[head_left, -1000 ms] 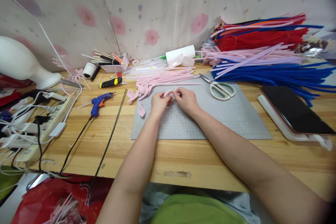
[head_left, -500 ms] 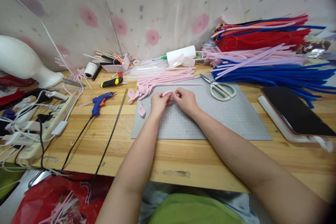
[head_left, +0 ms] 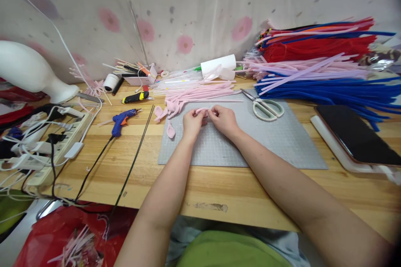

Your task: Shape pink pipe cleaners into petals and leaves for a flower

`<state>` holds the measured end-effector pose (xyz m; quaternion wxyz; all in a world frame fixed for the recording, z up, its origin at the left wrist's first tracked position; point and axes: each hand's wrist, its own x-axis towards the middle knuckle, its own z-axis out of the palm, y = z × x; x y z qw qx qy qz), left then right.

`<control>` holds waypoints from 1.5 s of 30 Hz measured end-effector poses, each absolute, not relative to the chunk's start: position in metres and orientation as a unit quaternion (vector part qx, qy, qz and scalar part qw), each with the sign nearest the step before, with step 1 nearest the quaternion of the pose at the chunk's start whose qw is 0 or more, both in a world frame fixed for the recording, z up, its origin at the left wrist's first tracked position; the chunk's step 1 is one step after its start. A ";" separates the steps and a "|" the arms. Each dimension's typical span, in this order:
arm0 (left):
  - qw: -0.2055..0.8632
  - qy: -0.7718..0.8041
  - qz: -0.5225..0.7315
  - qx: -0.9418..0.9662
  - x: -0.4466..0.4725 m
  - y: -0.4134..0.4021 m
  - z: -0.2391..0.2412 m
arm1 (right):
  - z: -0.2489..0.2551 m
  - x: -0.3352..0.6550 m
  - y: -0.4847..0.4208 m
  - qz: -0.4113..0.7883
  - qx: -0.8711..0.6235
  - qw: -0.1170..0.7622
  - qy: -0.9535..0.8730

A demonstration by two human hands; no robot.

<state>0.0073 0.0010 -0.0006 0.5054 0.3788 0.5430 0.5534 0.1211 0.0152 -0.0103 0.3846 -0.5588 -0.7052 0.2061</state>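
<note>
My left hand (head_left: 192, 122) and my right hand (head_left: 224, 119) meet over the far part of the grey cutting mat (head_left: 269, 144). Both pinch a small bent piece of pink pipe cleaner (head_left: 202, 111) between their fingertips. Just beyond them lies a loose bunch of pink pipe cleaners (head_left: 200, 91). Some pink looped pieces (head_left: 171, 130) lie at the mat's left edge. White-handled scissors (head_left: 265, 107) rest on the mat to the right of my right hand.
A blue glue gun (head_left: 120, 117) with a black cord lies left, beside a power strip (head_left: 53, 142). Stacked red, pink and blue pipe cleaners (head_left: 319, 66) fill the far right. A dark phone (head_left: 354, 133) lies at right. A white roll (head_left: 218, 65) stands behind.
Both hands have stayed together on the pink piece, with only small finger shifts. The view has drifted slightly.
</note>
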 end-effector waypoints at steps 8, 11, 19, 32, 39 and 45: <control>0.518 0.553 0.544 0.360 0.008 0.003 -0.002 | -0.010 0.120 0.015 0.203 -0.567 0.395 -0.694; 0.543 0.557 0.514 0.363 0.007 0.002 0.001 | -0.009 0.120 0.015 0.204 -0.569 0.398 -0.690; 0.511 0.551 0.542 0.376 0.007 0.003 -0.001 | -0.010 0.121 0.017 0.216 -0.562 0.397 -0.693; 0.515 0.574 0.523 0.364 0.009 0.002 -0.003 | -0.013 0.120 0.016 0.159 -0.571 0.384 -0.708; 0.366 0.610 0.535 0.456 0.003 0.004 -0.014 | -0.009 0.124 0.017 0.178 -0.535 0.329 -0.757; 0.330 0.636 0.536 0.446 -0.001 0.002 -0.014 | -0.003 0.123 0.015 0.189 -0.509 0.271 -0.795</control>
